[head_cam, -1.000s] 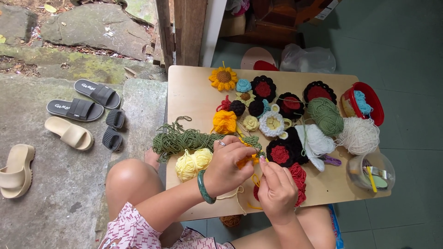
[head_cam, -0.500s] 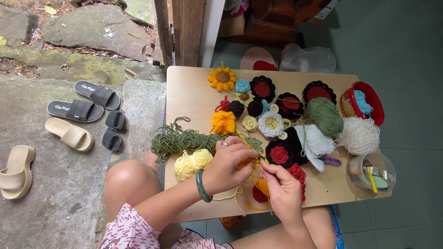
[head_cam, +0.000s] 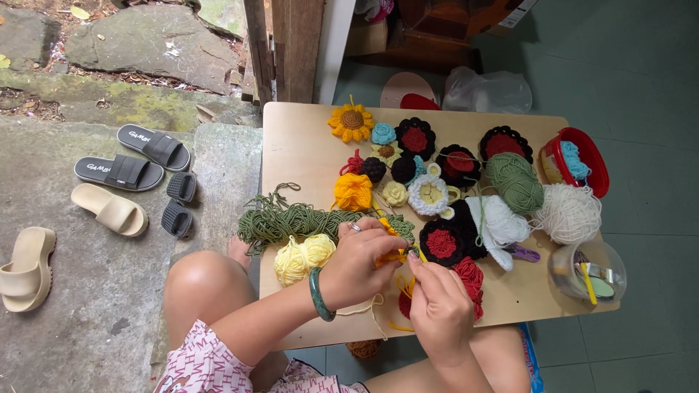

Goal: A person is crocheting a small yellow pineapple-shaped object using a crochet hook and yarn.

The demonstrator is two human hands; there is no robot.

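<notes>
Small orange crocheted piece (head_cam: 389, 255), pinched between the two hands at the near middle of the pale wooden counter (head_cam: 306, 153); it is held just above the board, apparently so that its loose orange yarn tail (head_cam: 402, 287) hangs free below the fingers; left hand (head_cam: 357, 266) curled over it from the left, thumb and fingertips closed on the piece, a ring on one finger and a green bangle (head_cam: 318, 294) at the wrist; right hand (head_cam: 437, 309) raised from below, wrist bent back, fingers (head_cam: 416, 263) gathered and closed at the piece's right edge, whether on yarn or on a hook cannot be told; both forearms rise from the lap, the bare left knee (head_cam: 193, 280) beside the counter's edge. Just left of the left fingers lies a pale yellow yarn bundle (head_cam: 302, 256); beyond them, a tangle of green crocheted cord (head_cam: 291, 218), probably kept near as working stock; right of the right fingers, touching them or nearly so, red and black crocheted flowers (head_cam: 445, 244); farther beyond, an orange crocheted flower (head_cam: 353, 191), a yellow crocheted sunflower (head_cam: 352, 121), a green yarn ball (head_cam: 515, 182) and a white yarn ball (head_cam: 569, 213), laid out flat and apart, seemingly for sorting by sight; at far right a clear round bowl of tools (head_cam: 588, 271) and a red plastic tub (head_cam: 575, 160). Sandals (head_cam: 120, 171) lie on the stone floor, well apart.
</notes>
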